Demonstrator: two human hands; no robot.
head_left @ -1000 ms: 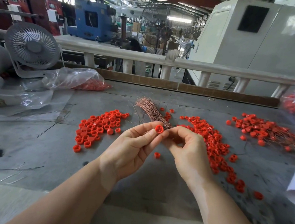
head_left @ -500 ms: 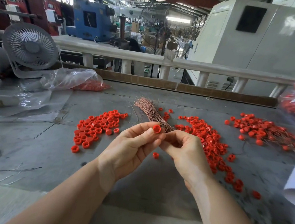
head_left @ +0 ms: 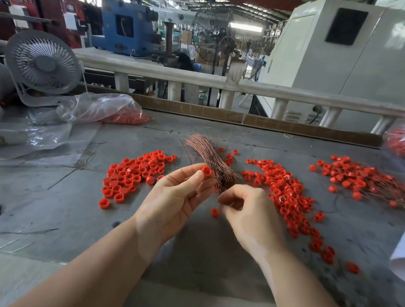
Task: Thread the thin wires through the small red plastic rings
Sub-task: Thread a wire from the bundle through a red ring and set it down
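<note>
Here, left hand point(head_left: 176, 199) pinching red ring point(head_left: 206, 171), right hand point(head_left: 245, 210) curled (grip contents unclear), beside wire bundle point(head_left: 208, 158).

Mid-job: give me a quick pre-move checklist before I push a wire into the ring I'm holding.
1. Red ring pinched at the left hand fingertips: ok.
2. Ring's opening turned toward the camera: ok.
3. Right hand fingers curled by the wire bundle base, off to the ring's lower right: ok.
4. Single wire pinched out of the bundle: cannot tell, too thin to see.
5. Wire tip lined up with the ring: not ok, nothing visibly at the opening.
6. Spare rings in the left pile close by: ok.
</note>
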